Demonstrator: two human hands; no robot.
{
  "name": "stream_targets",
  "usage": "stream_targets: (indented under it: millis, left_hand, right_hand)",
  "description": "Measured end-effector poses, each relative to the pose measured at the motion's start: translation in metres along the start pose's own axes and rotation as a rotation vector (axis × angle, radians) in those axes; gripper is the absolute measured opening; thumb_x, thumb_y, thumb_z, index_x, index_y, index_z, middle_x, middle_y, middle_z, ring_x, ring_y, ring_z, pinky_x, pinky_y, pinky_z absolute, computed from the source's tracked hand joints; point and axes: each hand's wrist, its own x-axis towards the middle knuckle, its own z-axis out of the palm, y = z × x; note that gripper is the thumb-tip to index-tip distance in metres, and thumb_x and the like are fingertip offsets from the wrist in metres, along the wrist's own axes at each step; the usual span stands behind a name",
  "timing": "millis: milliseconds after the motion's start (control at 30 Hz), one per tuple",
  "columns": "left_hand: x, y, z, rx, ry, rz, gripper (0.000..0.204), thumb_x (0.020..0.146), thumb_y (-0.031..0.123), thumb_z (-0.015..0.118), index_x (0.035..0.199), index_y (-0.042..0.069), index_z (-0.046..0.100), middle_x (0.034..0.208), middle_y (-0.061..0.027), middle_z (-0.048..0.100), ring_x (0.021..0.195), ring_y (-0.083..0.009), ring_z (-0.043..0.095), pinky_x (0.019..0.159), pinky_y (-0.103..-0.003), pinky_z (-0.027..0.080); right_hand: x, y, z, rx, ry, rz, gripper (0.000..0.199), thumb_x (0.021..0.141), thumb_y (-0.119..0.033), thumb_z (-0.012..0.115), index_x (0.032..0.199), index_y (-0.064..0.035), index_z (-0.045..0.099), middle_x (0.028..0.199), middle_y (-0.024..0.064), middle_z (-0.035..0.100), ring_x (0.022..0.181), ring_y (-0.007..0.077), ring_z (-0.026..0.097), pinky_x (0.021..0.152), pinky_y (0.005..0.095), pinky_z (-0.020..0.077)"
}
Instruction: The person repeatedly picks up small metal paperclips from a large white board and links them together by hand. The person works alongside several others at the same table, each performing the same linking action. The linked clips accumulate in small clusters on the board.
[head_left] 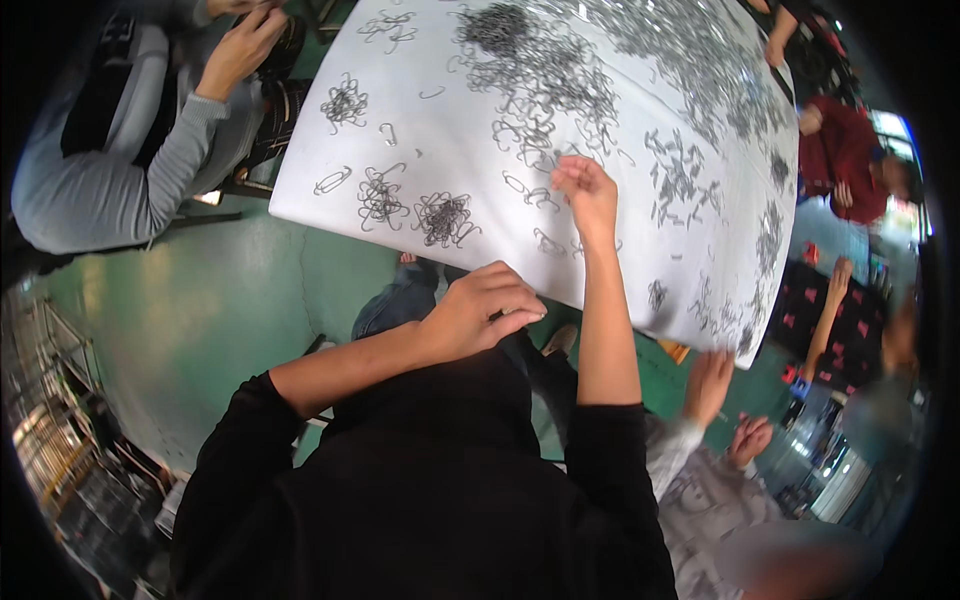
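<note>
My left hand (487, 308) is held in front of my body by the table's near edge. Its fingers curl down to the thumb; whatever they hold, if anything, is too small to make out. Over the white table (340, 210), my right hand (588, 192) has its fingertips pinched together, slightly blurred. Beside those fingertips lie a few loose bent wire hooks (528, 188), dark and thin. A large heap of wire hooks (497, 30) spreads beyond my right hand. Nearer my left hand, a small dense pile of hooks (441, 219) sits close to the table edge.
A person in a grey sleeve (185, 150) sits at the left. At the right edge, a neighbour's hand (708, 385) reaches to the table. Short dark pieces (682, 180) lie scattered right of my arm. A person in dark red (840, 160) is at the far right.
</note>
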Motion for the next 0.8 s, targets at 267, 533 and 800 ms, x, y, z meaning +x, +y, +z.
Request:
stream_targets:
  millis: [267, 533, 800]
  left_hand:
    - [0.007, -0.001, 0.003, -0.037, -0.116, -0.019, 0.014, 0.078, 0.003, 0.071, 0.091, 0.006, 0.069, 0.087, -0.006, 0.068, 0.081, -0.0216, 0.059, 0.072, -0.033, 0.049]
    - [0.015, 0.007, 0.018, -0.069, -0.2, 0.028, 0.018, 0.078, 0.0, 0.069, 0.096, 0.005, 0.069, 0.088, -0.0068, 0.068, 0.082, -0.0211, 0.06, 0.073, -0.031, 0.049]
    - [0.027, 0.009, 0.04, -0.022, -0.238, 0.179, 0.026, 0.078, 0.001, 0.069, 0.104, 0.005, 0.067, 0.089, -0.0075, 0.067, 0.084, -0.0231, 0.059, 0.075, -0.033, 0.048]
  right_hand:
    - [-0.175, -0.05, -0.026, 0.572, 0.217, 0.175, 0.014, 0.087, -0.006, 0.068, 0.097, 0.003, 0.065, 0.083, 0.0078, 0.066, 0.072, 0.0118, 0.062, 0.059, 0.0225, 0.0455]
    - [-0.235, -0.061, -0.01, 0.72, 0.462, 0.154, 0.007, 0.081, 0.001, 0.071, 0.088, -0.0004, 0.068, 0.099, 0.0022, 0.059, 0.09, 0.0098, 0.055, 0.079, 0.0227, 0.0444]
    - [-0.232, -0.05, -0.008, 0.483, 0.696, 0.031, 0.006, 0.082, 0.0, 0.071, 0.085, -0.0002, 0.066, 0.104, 0.0039, 0.054, 0.092, 0.0113, 0.052, 0.08, 0.0241, 0.0432]
